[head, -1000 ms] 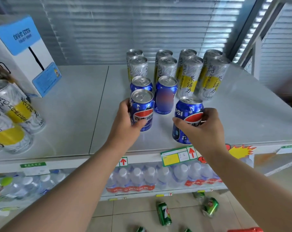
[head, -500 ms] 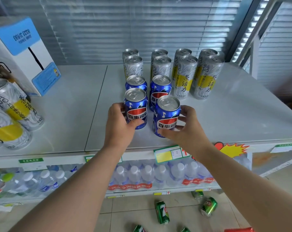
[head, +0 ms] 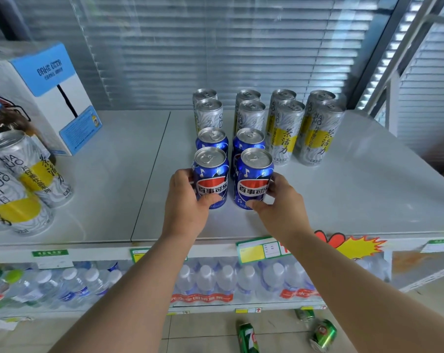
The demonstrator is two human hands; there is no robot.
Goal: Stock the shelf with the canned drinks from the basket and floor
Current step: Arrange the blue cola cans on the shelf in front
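Two blue Pepsi cans stand upright side by side near the front of the grey shelf top (head: 356, 200). My left hand (head: 187, 205) grips the left front can (head: 210, 171). My right hand (head: 279, 205) grips the right front can (head: 254, 174). Directly behind them stand two more blue cans (head: 212, 138), and behind those rows of tall silver-and-yellow cans (head: 287, 131). On the floor below lie green cans (head: 247, 337), one further right (head: 323, 335). No basket is in view.
A white and blue carton (head: 50, 98) stands at the left back of the shelf, with tall silver cans (head: 24, 179) at the left front. Packs of water bottles (head: 216, 278) fill the lower shelf. Price tags (head: 261, 250) hang on the shelf edge. Window blinds close off the back.
My right hand carried its blue can leftward and set it beside the left front can, label turned forward. My left hand stayed on its can.
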